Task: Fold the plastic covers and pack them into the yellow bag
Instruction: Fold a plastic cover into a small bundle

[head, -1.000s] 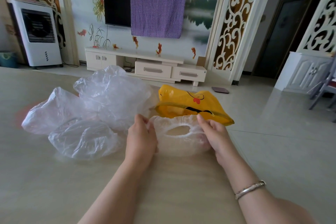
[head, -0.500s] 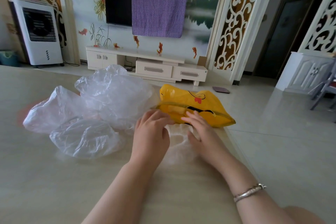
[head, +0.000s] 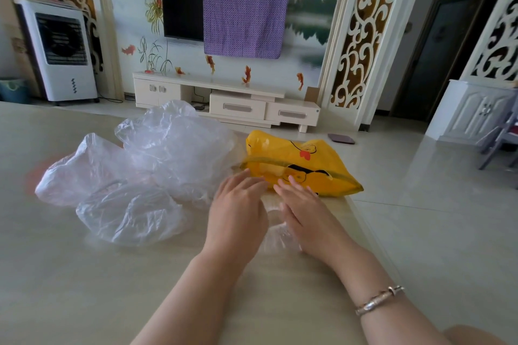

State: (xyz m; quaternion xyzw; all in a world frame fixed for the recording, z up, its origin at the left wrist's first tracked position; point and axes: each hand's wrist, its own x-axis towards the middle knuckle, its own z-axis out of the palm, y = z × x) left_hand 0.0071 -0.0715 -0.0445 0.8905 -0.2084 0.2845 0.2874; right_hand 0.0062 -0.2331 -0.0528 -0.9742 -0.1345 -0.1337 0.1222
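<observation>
A yellow bag (head: 308, 165) with a cartoon print lies on the table near its right edge. Just in front of it a clear plastic cover (head: 276, 232) lies pressed flat under both my hands. My left hand (head: 238, 210) rests palm down on its left part, fingers straight and reaching toward the bag. My right hand (head: 305, 213) lies flat on its right part, fingertips close to the bag's lower edge. Only a strip of the cover shows between my hands. To the left sits a loose heap of several more clear plastic covers (head: 157, 165).
The beige table (head: 84, 288) ends at a right edge (head: 372, 232) close beside my right hand, with tiled floor beyond. Farther off stand a white TV cabinet (head: 224, 101), an air cooler (head: 61, 50) and a chair (head: 501, 140).
Both hands came together from the cover's sides, folding it inward, and now press it flat. The open elastic ring seen earlier is hidden under my hands.
</observation>
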